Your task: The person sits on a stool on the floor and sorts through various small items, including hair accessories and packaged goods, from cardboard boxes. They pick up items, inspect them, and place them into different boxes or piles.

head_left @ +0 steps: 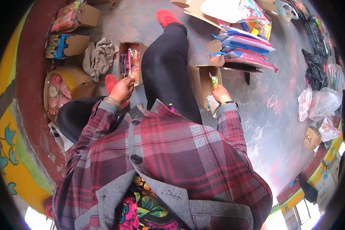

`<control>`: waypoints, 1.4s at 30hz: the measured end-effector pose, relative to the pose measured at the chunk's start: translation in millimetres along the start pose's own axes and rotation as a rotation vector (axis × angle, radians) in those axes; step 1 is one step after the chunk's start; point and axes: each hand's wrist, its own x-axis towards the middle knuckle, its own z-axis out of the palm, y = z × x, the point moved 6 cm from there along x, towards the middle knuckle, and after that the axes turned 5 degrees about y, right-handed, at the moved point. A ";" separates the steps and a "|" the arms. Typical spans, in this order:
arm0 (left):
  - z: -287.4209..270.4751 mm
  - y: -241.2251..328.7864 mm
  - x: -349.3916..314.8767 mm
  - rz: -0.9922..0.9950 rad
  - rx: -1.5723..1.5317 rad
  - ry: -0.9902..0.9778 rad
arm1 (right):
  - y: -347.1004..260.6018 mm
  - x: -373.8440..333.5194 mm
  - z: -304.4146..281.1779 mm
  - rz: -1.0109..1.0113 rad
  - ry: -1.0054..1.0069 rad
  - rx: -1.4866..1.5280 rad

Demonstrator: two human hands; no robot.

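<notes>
My right hand (220, 95) is closed around a small green and yellow tube-shaped packet (214, 81), its white end pointing up over an open cardboard box (200, 85). A whitish cloth (212, 103) bunches against the same hand; whether the fingers grip it too, I cannot tell. At the near edge of another small cardboard box (142, 49), my left hand (121, 91) has its fingers drawn together, and what they hold, if anything, is hidden. Inside that box lie red and pink packets (134, 63) and a dark item (123, 63).
My legs (166, 57) stretch between the two boxes. On the left are a grey cloth (100, 57), a carton of pink packets (74, 82) and other cartons. Blue and pink flat packages (243, 46) are stacked at upper right. Plastic bags (324, 103) lie far right.
</notes>
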 end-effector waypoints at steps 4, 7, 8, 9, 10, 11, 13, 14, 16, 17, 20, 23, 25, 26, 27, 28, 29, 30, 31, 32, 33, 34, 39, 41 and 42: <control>13.1 -10.2 5.0 0.079 0.005 -0.001 | -15.0 27.7 31.5 -0.041 -0.039 -0.052; 18.4 -14.6 8.2 0.108 -0.001 0.008 | -32.4 79.7 80.7 -0.087 -0.191 -0.283; 18.6 -14.4 8.2 0.100 -0.003 0.005 | -39.9 95.6 94.7 -0.142 -0.265 -0.434; 19.3 -14.8 8.8 0.081 -0.013 -0.015 | -47.3 109.7 108.5 -0.207 -0.337 -0.577; 19.3 -15.4 10.2 0.063 -0.019 -0.024 | -52.3 123.2 121.5 -0.259 -0.380 -0.671; 19.0 -16.4 8.1 0.033 -0.028 -0.023 | -50.0 130.7 133.0 -0.283 -0.406 -0.727; 7.2 -7.6 5.2 -0.003 0.031 0.004 | -40.8 142.2 154.4 -0.265 -0.421 -0.758; 7.7 -11.7 -0.5 0.010 0.058 0.042 | -38.4 145.6 160.7 -0.261 -0.426 -0.773; 1.0 -18.7 14.8 0.042 0.090 0.016 | -33.4 157.7 174.0 -0.220 -0.403 -0.730; 10.9 -23.2 -3.5 0.004 0.071 0.052 | -34.2 156.1 172.3 -0.247 -0.423 -0.795; 11.3 -16.4 -5.8 -0.021 0.065 0.011 | -19.2 159.7 177.8 -0.237 -0.422 -0.818; 0.3 0.0 -10.9 -0.039 0.080 -0.011 | -15.3 165.3 179.2 -0.256 -0.401 -0.831; -4.7 -7.2 5.6 0.013 0.148 -0.050 | -14.7 169.4 175.6 -0.245 -0.346 -0.735; 0.1 -5.9 -5.3 -0.017 0.119 -0.021 | -12.3 166.1 164.2 -0.271 -0.340 -0.755; -3.6 0.4 -4.7 -0.004 0.119 -0.007 | -11.3 160.2 152.5 -0.278 -0.312 -0.701; -7.3 6.2 -1.9 0.019 0.123 0.007 | -9.6 151.1 139.2 -0.286 -0.287 -0.634; -7.2 7.5 1.3 0.019 0.136 0.019 | -10.1 140.4 122.9 -0.288 -0.258 -0.569; -3.0 7.1 -0.1 0.009 0.142 0.033 | -12.0 122.7 102.3 -0.292 -0.239 -0.500; -1.5 7.3 -1.4 0.003 0.151 0.047 | -28.4 85.2 67.7 -0.278 -0.218 -0.415; -6.2 14.3 -3.6 -0.008 0.145 0.052 | -44.6 44.9 30.0 -0.259 -0.195 -0.333; -15.7 27.2 -6.4 -0.012 0.139 0.048 | -28.3 35.3 20.7 -0.230 -0.221 -0.177; -23.1 33.0 -8.0 -0.006 0.140 0.042 | -12.9 26.5 12.3 -0.199 -0.239 -0.010; -78.7 61.2 -14.6 0.065 -0.060 0.309 | -39.3 -87.1 -98.6 -0.272 -0.247 0.842; -106.7 84.5 -25.6 0.221 -0.217 0.550 | -91.9 -155.7 -141.5 -0.337 -0.278 1.071; -107.2 92.1 -26.0 0.007 -0.533 0.341 | -121.8 -186.6 -156.3 -0.417 -0.248 1.096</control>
